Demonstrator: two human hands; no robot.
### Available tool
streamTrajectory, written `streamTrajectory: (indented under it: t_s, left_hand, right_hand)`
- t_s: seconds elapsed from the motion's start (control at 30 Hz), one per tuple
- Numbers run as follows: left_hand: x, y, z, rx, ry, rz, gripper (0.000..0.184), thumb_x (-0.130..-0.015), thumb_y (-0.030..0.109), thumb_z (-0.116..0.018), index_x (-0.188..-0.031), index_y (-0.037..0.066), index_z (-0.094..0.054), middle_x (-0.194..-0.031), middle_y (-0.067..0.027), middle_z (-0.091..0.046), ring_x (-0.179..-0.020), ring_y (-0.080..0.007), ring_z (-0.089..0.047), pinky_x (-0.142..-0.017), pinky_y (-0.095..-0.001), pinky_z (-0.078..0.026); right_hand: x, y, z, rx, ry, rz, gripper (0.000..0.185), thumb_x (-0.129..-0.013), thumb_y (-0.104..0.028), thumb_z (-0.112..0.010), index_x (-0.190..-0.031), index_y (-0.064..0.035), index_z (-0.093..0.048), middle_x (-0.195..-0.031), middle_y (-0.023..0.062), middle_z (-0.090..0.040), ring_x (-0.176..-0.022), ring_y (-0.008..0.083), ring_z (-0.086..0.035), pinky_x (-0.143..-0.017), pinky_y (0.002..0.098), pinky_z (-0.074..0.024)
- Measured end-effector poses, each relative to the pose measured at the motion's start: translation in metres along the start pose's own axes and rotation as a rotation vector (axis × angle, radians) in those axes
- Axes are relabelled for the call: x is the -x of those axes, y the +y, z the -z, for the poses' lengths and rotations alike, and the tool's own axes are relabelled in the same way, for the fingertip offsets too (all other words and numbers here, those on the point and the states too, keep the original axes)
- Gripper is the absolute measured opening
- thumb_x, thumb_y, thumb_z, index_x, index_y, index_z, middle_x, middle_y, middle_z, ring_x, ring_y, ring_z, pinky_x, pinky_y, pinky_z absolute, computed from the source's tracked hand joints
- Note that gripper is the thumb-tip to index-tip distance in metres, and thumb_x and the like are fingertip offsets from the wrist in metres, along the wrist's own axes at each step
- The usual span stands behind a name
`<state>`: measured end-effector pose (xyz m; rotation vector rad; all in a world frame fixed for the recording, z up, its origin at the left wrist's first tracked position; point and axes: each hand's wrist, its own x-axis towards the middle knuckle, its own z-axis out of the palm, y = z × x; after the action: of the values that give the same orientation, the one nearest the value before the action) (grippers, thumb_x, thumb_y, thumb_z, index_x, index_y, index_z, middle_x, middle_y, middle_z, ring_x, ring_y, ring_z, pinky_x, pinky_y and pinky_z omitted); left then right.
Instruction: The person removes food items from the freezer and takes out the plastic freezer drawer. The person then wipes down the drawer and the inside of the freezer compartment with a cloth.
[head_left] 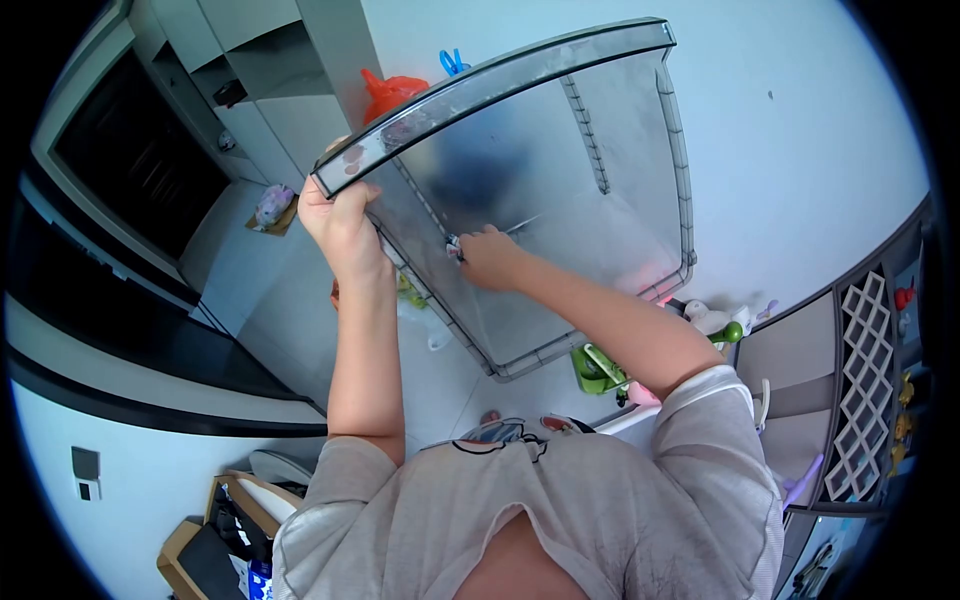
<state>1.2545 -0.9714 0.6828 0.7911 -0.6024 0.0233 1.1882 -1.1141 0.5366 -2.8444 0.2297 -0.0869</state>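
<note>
A big clear plastic bin (560, 300) with dark ribbed edges is tilted up in front of me, its thick dark-edged rim (500, 85) across the top. My left hand (345, 225) grips the left end of that rim, thumb on the near side. Inside the bin, my right hand (490, 258) is closed near the left wall. A small white and dark object (455, 248) pokes out from its fingers, too small to identify. The bin's walls look cloudy, with smudges on the rim.
Behind the bin show a red plastic bag (390, 92) and a blurred blue shape. Below right are a green basket (595, 370) and a white toy (708, 318). A lattice-sided cabinet (860, 390) stands right. Cardboard boxes (185, 550) sit lower left; a dark door (140, 150) lies beyond.
</note>
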Motion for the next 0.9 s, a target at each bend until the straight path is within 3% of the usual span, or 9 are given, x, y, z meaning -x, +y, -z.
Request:
streamTrajectory:
  t_s: [0.3,0.37,0.43,0.5,0.57,0.63,0.77,0.83,0.9]
  left_hand:
    - [-0.016,-0.008,0.013,-0.07,-0.042,-0.003,0.023,-0.067,-0.006,-0.048,-0.087,-0.001,-0.059,-0.078,-0.0046,-0.061,-0.069,-0.0109,-0.055,-0.066,-0.0218,-0.042]
    - [-0.026,-0.013,0.022,-0.125,-0.055,-0.017,0.023,-0.067,-0.006,-0.049,-0.087,-0.001,-0.059,-0.078,-0.0049,-0.061,-0.07,-0.0109,-0.055,-0.066,-0.0215,-0.043]
    - [-0.031,-0.017,0.019,-0.065,-0.035,-0.077,0.022,-0.067,-0.005,-0.049,-0.087,-0.002,-0.059,-0.079,-0.0053,-0.062,-0.07,-0.011,-0.056,-0.066,-0.0213,-0.043]
    - [-0.035,-0.013,0.012,-0.065,-0.024,-0.149,0.026,-0.066,-0.005,-0.05,-0.09,-0.003,-0.062,-0.082,-0.006,-0.063,-0.071,-0.0112,-0.057,-0.066,-0.0206,-0.043]
    - [-0.039,-0.003,0.004,-0.059,-0.048,-0.211,0.03,-0.064,-0.009,-0.047,-0.09,-0.004,-0.062,-0.089,-0.0066,-0.063,-0.08,-0.012,-0.057,-0.072,-0.0214,-0.043]
    - [-0.047,0.004,0.004,-0.098,-0.057,-0.293,0.032,-0.061,-0.012,-0.046,-0.087,-0.006,-0.062,-0.096,-0.0092,-0.062,-0.092,-0.0153,-0.057,-0.082,-0.0235,-0.042]
    - [-0.049,0.019,0.001,-0.099,-0.056,-0.365,0.031,-0.059,-0.012,-0.046,-0.085,-0.006,-0.062,-0.098,-0.0107,-0.061,-0.094,-0.0171,-0.056,-0.085,-0.0254,-0.042]
    - [-0.047,0.023,0.005,-0.11,-0.052,-0.393,0.031,-0.059,-0.012,-0.047,-0.085,-0.006,-0.062,-0.098,-0.0112,-0.061,-0.095,-0.0174,-0.056,-0.085,-0.0259,-0.042]
    - [-0.041,0.031,0.006,-0.112,-0.025,-0.391,0.031,-0.058,-0.011,-0.047,-0.085,-0.006,-0.063,-0.098,-0.0119,-0.061,-0.096,-0.0175,-0.056,-0.086,-0.026,-0.042]
  right_hand:
    - [0.041,-0.034,0.057,-0.271,-0.376,0.01,0.025,-0.076,-0.015,-0.058,-0.093,0.002,-0.063,-0.079,0.0199,-0.065,-0.074,0.0331,-0.064,-0.068,0.041,-0.0505]
    - [0.103,-0.064,0.088,-0.399,-0.282,0.131,0.025,-0.076,-0.017,-0.059,-0.094,0.0006,-0.064,-0.08,0.0194,-0.065,-0.077,0.0322,-0.065,-0.067,0.042,-0.0502]
    - [0.147,-0.068,0.059,-0.323,-0.724,0.187,0.027,-0.079,-0.023,-0.062,-0.097,-0.0028,-0.062,-0.084,0.0194,-0.065,-0.085,0.0343,-0.063,-0.072,0.0443,-0.0484]
    - [0.176,-0.041,0.032,-0.228,-0.756,0.164,0.025,-0.078,-0.022,-0.063,-0.093,-0.0023,-0.062,-0.084,0.0202,-0.064,-0.086,0.0341,-0.062,-0.074,0.0437,-0.0481]
    - [0.184,0.021,-0.009,0.24,-0.69,-0.118,0.023,-0.079,-0.02,-0.061,-0.09,-0.0001,-0.062,-0.084,0.0201,-0.064,-0.082,0.0337,-0.062,-0.073,0.0426,-0.0481]
    - [0.176,0.048,0.013,-0.372,-0.482,-0.165,0.029,-0.079,-0.027,-0.061,-0.089,-0.0005,-0.063,-0.079,0.0224,-0.062,-0.076,0.0362,-0.061,-0.067,0.0448,-0.0461]
    - [0.163,-0.01,0.113,-0.494,-0.054,-0.223,0.023,-0.079,-0.017,-0.058,-0.093,0.0015,-0.06,-0.079,0.0211,-0.06,-0.08,0.0369,-0.059,-0.071,0.044,-0.0457]
    - [0.137,-0.019,0.123,-0.253,0.573,0.069,0.034,-0.076,-0.006,-0.058,-0.11,0.0018,-0.056,-0.088,0.0183,-0.059,-0.082,0.036,-0.056,-0.074,0.0403,-0.0447]
    - [0.087,-0.02,0.131,-0.205,0.646,0.129,0.038,-0.077,-0.005,-0.057,-0.115,0.0003,-0.054,-0.095,0.0164,-0.059,-0.089,0.0348,-0.054,-0.079,0.0394,-0.0438]
